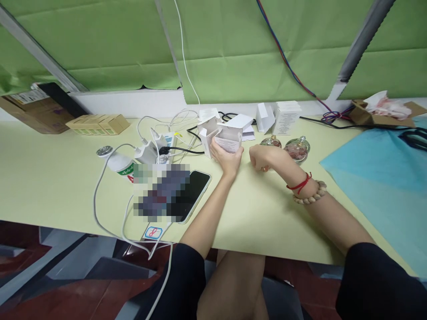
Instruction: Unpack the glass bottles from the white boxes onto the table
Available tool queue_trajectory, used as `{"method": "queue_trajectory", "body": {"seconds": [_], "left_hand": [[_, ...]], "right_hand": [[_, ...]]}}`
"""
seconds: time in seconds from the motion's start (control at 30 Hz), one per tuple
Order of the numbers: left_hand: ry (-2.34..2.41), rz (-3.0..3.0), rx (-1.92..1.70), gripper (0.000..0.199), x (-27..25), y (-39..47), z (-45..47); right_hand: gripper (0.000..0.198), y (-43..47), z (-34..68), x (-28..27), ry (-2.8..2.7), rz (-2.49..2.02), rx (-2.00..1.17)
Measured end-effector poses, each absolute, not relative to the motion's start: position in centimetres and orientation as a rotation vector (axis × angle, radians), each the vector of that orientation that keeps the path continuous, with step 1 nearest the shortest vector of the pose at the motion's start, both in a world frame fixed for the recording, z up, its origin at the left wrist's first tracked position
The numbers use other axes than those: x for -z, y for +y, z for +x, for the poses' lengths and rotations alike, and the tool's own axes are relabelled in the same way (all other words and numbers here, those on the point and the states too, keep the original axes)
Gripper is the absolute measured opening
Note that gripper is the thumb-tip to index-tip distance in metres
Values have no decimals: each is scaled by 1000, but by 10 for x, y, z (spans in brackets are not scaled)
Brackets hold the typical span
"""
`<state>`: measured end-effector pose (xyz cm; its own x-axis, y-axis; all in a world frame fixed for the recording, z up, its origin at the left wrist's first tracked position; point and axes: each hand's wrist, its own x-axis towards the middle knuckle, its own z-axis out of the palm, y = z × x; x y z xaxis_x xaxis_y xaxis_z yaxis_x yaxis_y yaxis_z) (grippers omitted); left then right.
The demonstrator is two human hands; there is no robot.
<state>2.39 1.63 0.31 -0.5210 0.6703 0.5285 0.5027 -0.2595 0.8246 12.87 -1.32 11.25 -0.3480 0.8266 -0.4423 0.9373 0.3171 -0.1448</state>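
My left hand point(227, 160) is closed around a small white carton point(229, 145) with printed text, its top flaps standing up. To the right, my right hand point(265, 156) is curled low over the table, its fingertips turned down and mostly hidden; I cannot make out what they hold. Just behind that hand is a round glass jar point(271, 141), partly covered by it. Another glass jar point(297, 150) with a clear knob and pinkish-brown contents stands beside my right wrist. More white cartons point(286, 118) stand behind the jars, one of them with its flap up.
A power strip point(169, 141) with chargers and tangled cables lies left of the carton. Nearby are a white bottle point(116, 162), a black-screened phone point(195, 191) and several tan boxes point(98, 124). Blue sheeting point(376, 178) covers the right side, below an open cardboard box point(373, 116).
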Motion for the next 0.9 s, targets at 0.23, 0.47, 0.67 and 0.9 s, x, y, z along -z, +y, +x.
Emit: {"method": "queue_trajectory", "body": {"seconds": [0.23, 0.47, 0.67, 0.9], "left_hand": [[1694, 1737, -1838, 87, -3, 6, 29], [1510, 1988, -1806, 76, -2, 1, 27], [1455, 2111, -1680, 72, -6, 0, 26], [1478, 2123, -1762, 77, -5, 2, 27]], "right_hand": [[22, -32, 155, -154, 2814, 1749, 368], [20, -31, 148, -144, 2849, 1657, 233], [20, -19, 138, -126, 2762, 1602, 24], [24, -15, 129, -117, 2807, 1653, -230]]}}
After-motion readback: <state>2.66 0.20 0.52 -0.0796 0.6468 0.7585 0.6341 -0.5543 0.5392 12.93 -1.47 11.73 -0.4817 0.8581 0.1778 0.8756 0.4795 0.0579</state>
